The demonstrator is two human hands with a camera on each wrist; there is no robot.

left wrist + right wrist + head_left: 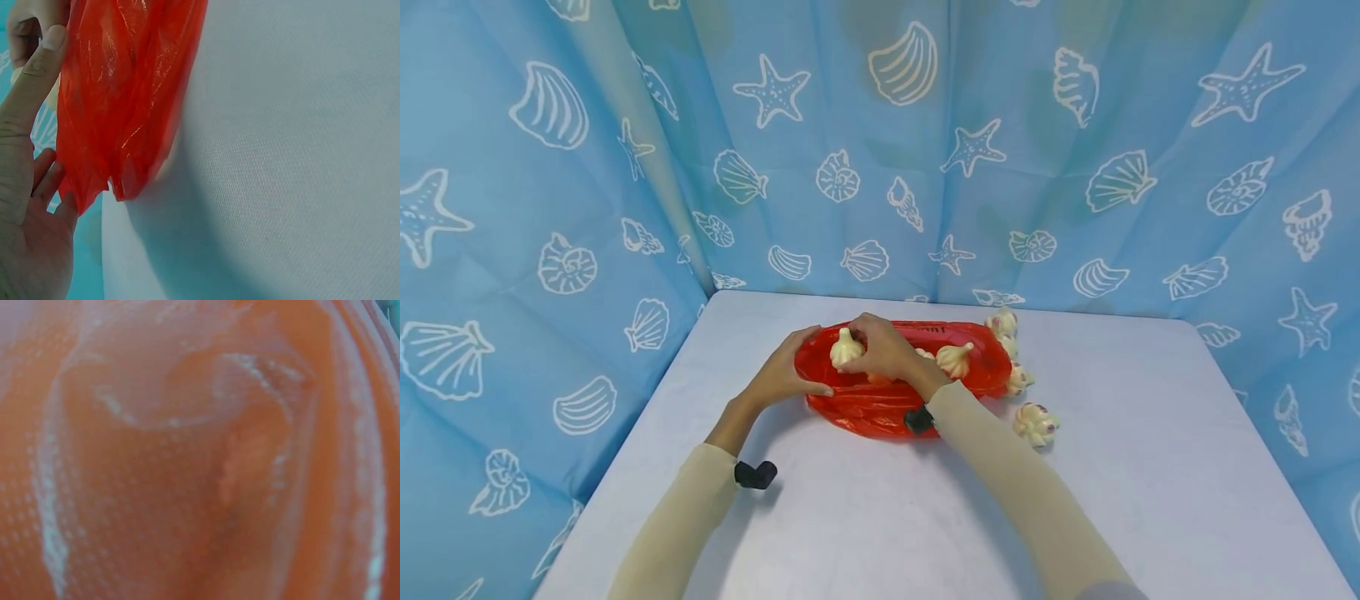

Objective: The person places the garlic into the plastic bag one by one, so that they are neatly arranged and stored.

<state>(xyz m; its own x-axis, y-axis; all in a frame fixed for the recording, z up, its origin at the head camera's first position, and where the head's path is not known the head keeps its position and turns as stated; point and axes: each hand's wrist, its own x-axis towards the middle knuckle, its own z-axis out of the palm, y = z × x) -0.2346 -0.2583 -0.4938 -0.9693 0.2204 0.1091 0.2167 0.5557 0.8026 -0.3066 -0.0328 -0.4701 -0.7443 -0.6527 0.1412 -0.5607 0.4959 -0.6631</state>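
Garlic bulb sits pinched in the right hand, mid-frame at the mouth of the red bag, whose left end I see the left hand grip, likely to keep it spread.

In the head view, cannot read the small print on the red bag, see all of the garlic bulb partly covered by the right hand, or more than a sliver of another bulb. Cannot identify the orange patch below, or follow both sleeves past the bottom edge. In the left wrist view, cannot see the bag above the top edge, the left hand beyond the left edge, or most of a pale thing behind the thumb, upper left. In the right wrist view, can make out only blurred plastic.
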